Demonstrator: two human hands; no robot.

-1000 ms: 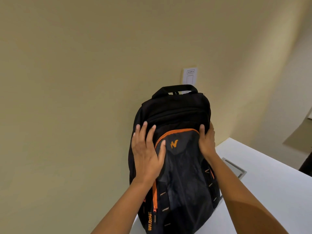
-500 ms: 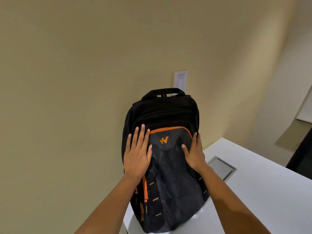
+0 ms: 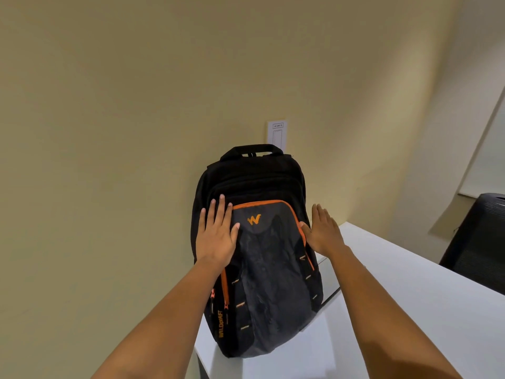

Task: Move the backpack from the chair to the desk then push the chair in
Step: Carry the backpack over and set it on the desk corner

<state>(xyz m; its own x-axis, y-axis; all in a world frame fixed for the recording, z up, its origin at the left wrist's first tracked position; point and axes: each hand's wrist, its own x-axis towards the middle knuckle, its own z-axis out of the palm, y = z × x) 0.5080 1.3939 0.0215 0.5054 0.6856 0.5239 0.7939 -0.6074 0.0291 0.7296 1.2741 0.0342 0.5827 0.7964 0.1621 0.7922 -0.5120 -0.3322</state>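
Note:
A black and grey backpack (image 3: 269, 269) with orange trim stands upright on the left end of the white desk (image 3: 410, 310), leaning back against the beige wall. My left hand (image 3: 218, 233) lies flat on its front at the left, fingers spread. My right hand (image 3: 323, 228) is open at the bag's right edge, its thumb just touching the orange zip and its fingers off the fabric. A dark chair (image 3: 481, 242) shows at the far right beyond the desk.
A white wall plate (image 3: 277, 135) sits on the wall just above the backpack's handle. A recessed cable hatch (image 3: 328, 280) in the desk top is partly hidden behind the bag. The desk's left edge falls off just below the bag's base.
My right hand has slid off the bag's front to its right edge and opened away from it. The left hand stays flat on the bag. The view has tilted, bringing the chair into sight.

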